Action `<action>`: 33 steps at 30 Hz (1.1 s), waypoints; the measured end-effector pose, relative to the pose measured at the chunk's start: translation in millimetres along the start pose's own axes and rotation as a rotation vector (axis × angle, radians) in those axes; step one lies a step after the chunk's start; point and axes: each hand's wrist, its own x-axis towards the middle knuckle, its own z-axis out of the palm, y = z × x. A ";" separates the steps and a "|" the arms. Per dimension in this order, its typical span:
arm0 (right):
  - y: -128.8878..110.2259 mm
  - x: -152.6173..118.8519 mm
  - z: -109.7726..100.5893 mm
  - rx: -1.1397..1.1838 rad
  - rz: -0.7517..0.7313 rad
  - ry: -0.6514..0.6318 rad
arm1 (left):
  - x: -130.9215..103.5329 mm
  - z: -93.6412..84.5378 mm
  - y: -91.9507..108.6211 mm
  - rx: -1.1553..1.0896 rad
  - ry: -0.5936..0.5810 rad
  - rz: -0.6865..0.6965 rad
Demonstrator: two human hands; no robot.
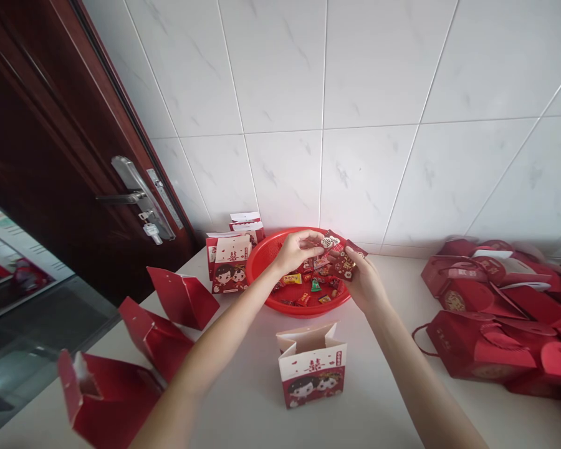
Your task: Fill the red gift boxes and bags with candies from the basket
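Note:
My left hand (295, 254) is above a red plastic basket (257, 280), its fingers pinched on a small packet with a pale printed label (330, 241). Close beside it, my right hand (365, 280) grips a dark red packet with gold print (344, 264). Wrapped candies lie in the basket below, among them a yellow candy (292, 279) and a green candy (315, 285). Between my forearms a red and white paper gift bag (312, 374) with two cartoon figures stands upright, its top open. Part of the basket is hidden by my hands.
Several red paper bags (182, 299) stand along the table's left side. More printed gift bags (231, 265) are left of the basket. A pile of red gift boxes (486, 337) fills the right side. Behind are a tiled wall (280, 75) and a dark door (42, 112).

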 end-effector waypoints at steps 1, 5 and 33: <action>0.8 -0.2 0.2 0.006 -0.004 -0.005 | -1.6 1.3 3.6 -0.029 -0.008 0.009; 4.0 -1.1 0.8 0.041 -0.019 -0.027 | -1.3 0.6 16.4 -0.037 -0.089 0.007; 12.4 10.7 -5.7 0.133 0.065 0.105 | 9.9 -62.2 -69.2 0.855 -0.588 -0.555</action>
